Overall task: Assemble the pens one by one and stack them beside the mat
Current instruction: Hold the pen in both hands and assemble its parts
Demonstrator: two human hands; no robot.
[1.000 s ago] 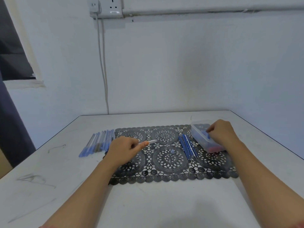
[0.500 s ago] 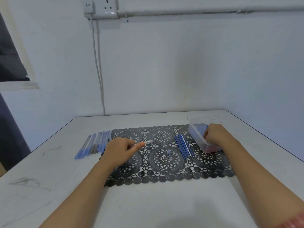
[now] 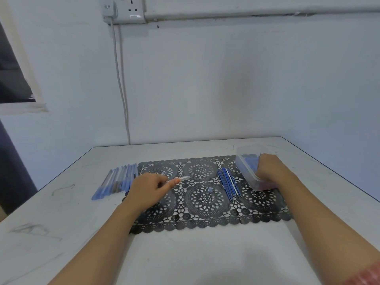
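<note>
1. Left hand (image 3: pixel 148 190) pinches barrel (image 3: pixel 183 178) over mat (image 3: pixel 205 221), 9 o'clock side.
2. Right hand (image 3: pixel 271 171) in tub (image 3: pixel 243 167), 2 o'clock; grip unclear.
3. Pens (image 3: pixel 117 181) on tabletop (image 3: pixel 185 256), 9 o'clock of mat; refills (image 3: pixel 228 184) 3 o'clock.

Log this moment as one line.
left hand: holds clear pen barrel over mat | right hand: in plastic tub | finished pens: beside mat

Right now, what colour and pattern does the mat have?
The mat is black, with lace-like cut-out round medallions and a scalloped edge. The head view shows it.
</note>
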